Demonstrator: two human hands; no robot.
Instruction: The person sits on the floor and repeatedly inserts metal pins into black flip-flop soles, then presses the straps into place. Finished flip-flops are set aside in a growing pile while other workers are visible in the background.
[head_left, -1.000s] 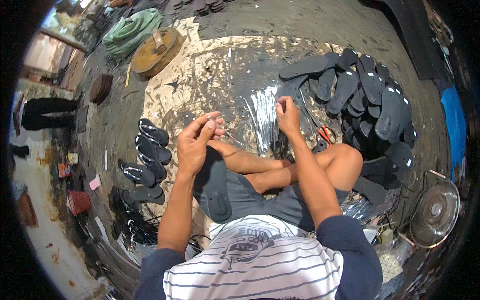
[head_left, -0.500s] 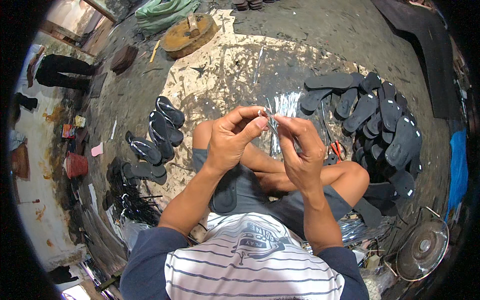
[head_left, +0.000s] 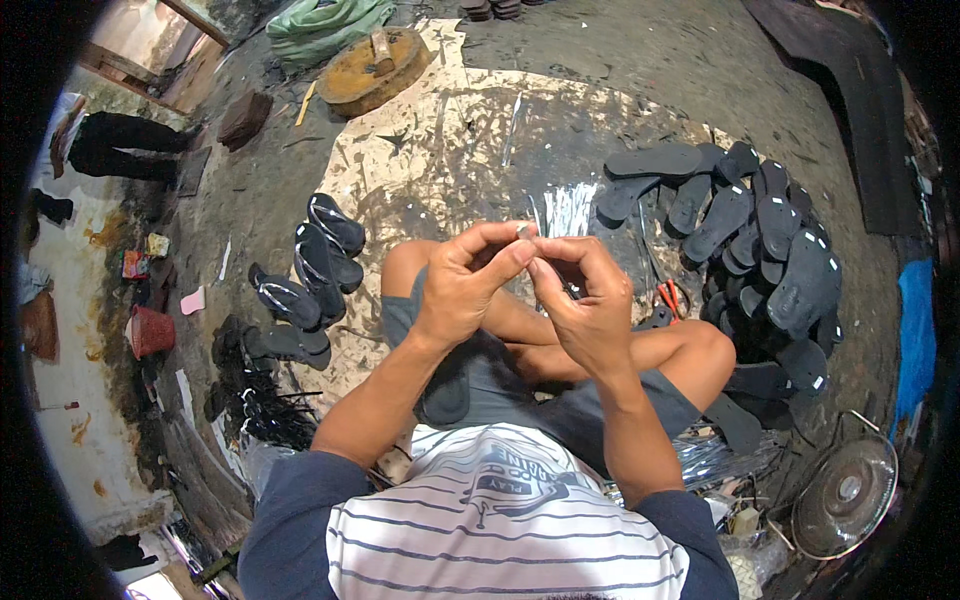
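Above my crossed legs, both hands meet with thumbs and fingertips pinched on a thin silvery strap (head_left: 523, 231). My left hand (head_left: 455, 290) is closed on its pale end, which peeks out at the fingertips. Right against it, my right hand (head_left: 593, 305) is closed on the same strap; most of the strap is hidden by the fingers. A black sandal sole (head_left: 445, 398) lies against my lap, under my left forearm. Beyond my hands, a bundle of shiny silver straps (head_left: 570, 208) rests on the floor sheet.
To the right curves a heap of black soles (head_left: 718, 225), with red-handled pliers (head_left: 673, 298) closer to my knee. Strapped black sandals (head_left: 318, 262) and black straps (head_left: 265, 400) lie left. A round wooden block (head_left: 375, 78) stands far off; a fan (head_left: 845, 500) sits lower right.
My hands have drawn together and the right fingers have curled in lower. The strap, visible between the hands before, is now mostly covered.
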